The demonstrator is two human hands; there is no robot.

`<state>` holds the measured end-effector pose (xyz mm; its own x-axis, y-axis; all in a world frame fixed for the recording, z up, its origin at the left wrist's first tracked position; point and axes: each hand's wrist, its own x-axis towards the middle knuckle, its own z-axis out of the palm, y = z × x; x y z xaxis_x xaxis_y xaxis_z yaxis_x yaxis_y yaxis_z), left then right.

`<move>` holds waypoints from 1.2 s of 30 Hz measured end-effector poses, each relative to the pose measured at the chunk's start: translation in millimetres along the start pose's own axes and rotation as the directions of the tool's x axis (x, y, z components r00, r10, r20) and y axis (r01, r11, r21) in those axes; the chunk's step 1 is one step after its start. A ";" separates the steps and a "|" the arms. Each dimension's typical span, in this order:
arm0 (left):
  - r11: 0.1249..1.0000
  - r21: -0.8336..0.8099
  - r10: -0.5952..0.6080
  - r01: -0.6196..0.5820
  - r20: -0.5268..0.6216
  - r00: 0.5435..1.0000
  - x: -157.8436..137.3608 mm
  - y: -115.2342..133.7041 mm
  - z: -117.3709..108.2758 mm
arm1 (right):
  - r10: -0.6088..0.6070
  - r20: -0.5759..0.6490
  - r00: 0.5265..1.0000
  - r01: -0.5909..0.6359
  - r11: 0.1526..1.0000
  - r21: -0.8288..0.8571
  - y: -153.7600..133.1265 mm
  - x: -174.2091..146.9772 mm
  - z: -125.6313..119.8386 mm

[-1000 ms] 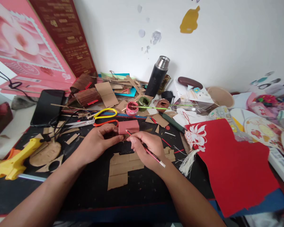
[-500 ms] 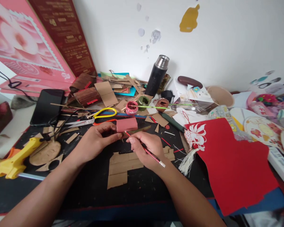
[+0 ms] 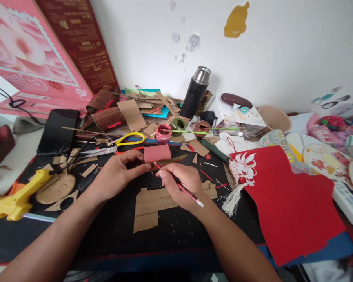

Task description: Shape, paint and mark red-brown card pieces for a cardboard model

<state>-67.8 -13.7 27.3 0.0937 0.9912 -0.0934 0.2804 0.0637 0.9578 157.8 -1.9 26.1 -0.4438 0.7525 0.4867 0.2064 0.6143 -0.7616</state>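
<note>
My left hand [image 3: 120, 172] is closed on the left end of a small pink curved piece [image 3: 157, 153], thumb below and fingers behind it. The piece looks like painted card. In my right hand [image 3: 181, 184] is a red-and-dark pencil [image 3: 191, 194], held in a writing grip with its eraser end toward me. Its point is at the pink piece's lower edge, close to my left thumb; whether it touches cannot be made out. Behind the piece lies a blade-like strip [image 3: 176, 159] with a green handle [image 3: 216, 151]. Cut cardboard [image 3: 148, 211] lies below my hands.
Open paint jars [image 3: 164, 133] stand behind, a brush [image 3: 188, 132] across them. Yellow-handled scissors [image 3: 131, 139], a phone [image 3: 59, 131] and a yellow glue gun [image 3: 20, 196] are on the left. A black flask [image 3: 195, 94] leans at the back; red sheet [image 3: 294, 203] covers the right.
The pencil point has shifted very slightly left along the pink piece's lower edge. The pink piece has tilted a touch; both hands keep their holds.
</note>
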 end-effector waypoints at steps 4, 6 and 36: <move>0.999 -0.033 0.020 -0.020 0.011 1.000 -0.1 0.2 0.5 | 0.004 0.006 1.000 -0.004 1.000 -0.012 0.3 -0.3 0.4; 0.999 -0.043 0.025 -0.024 0.013 1.000 0.2 0.6 0.8 | 0.013 0.014 1.000 -0.012 1.000 -0.023 1.0 -0.7 0.6; 0.998 -0.057 -0.003 0.003 -0.004 1.000 -0.1 -1.9 -1.6 | 0.036 0.014 0.999 -0.035 0.997 -0.074 0.9 1.2 -0.5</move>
<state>-69.8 -13.7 25.9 0.0889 0.9915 -0.0949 0.2259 0.0727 0.9714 157.9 -0.4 26.2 -0.4480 0.7707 0.4532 0.2860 0.6038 -0.7440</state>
